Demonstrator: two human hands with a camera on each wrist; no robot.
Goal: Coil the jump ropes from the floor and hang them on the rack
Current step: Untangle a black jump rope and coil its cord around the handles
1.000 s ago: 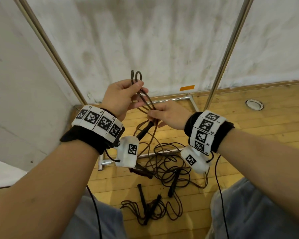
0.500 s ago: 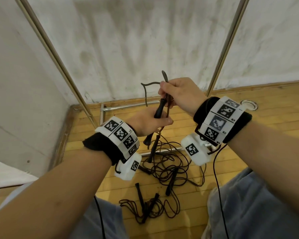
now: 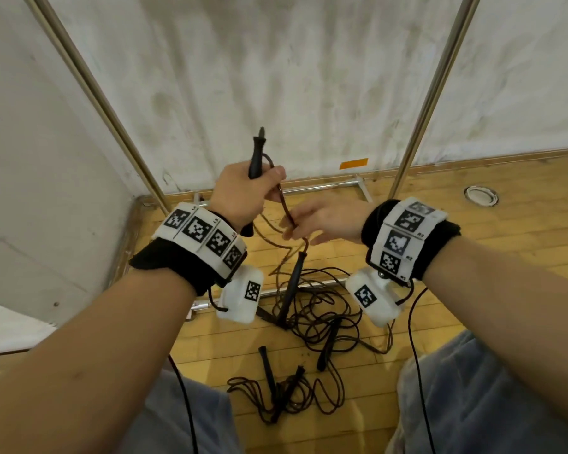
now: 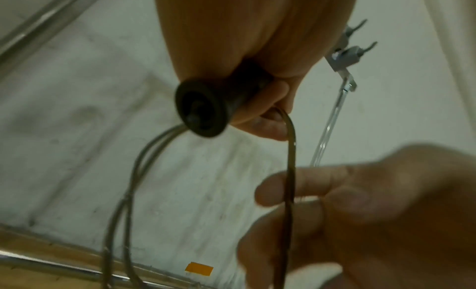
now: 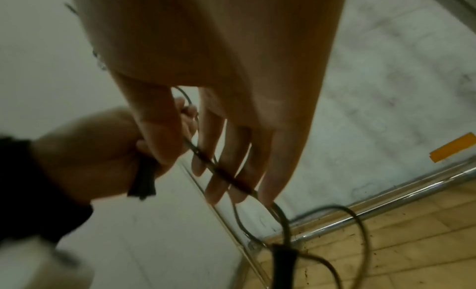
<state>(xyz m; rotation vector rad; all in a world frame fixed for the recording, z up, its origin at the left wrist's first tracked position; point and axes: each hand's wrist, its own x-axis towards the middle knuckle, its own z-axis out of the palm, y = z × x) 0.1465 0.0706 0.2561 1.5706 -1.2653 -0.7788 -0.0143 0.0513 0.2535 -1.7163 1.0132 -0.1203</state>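
Head view: left hand (image 3: 240, 188) gripped around an upright black handle (image 3: 255, 155) of a brown jump rope (image 3: 284, 208); the cord leaves the fist and runs down to the right hand (image 3: 325, 221), whose fingers are extended and loosely spread with the cord running across them. A second handle (image 3: 294, 283) hangs below the hands. More ropes (image 3: 312, 322) lie tangled on the wooden floor (image 3: 473, 244), between the metal rack's uprights (image 3: 433, 93). Left wrist view: left-hand fingers curled round the handle (image 4: 206, 110), butt end toward the camera; the cord (image 4: 289, 171) passes over the right fingers (image 4: 296, 183). Right wrist view: right fingers (image 5: 231, 161) straight, slightly apart, cord (image 5: 224, 173) lying across them; whether the thumb pins it cannot be told.
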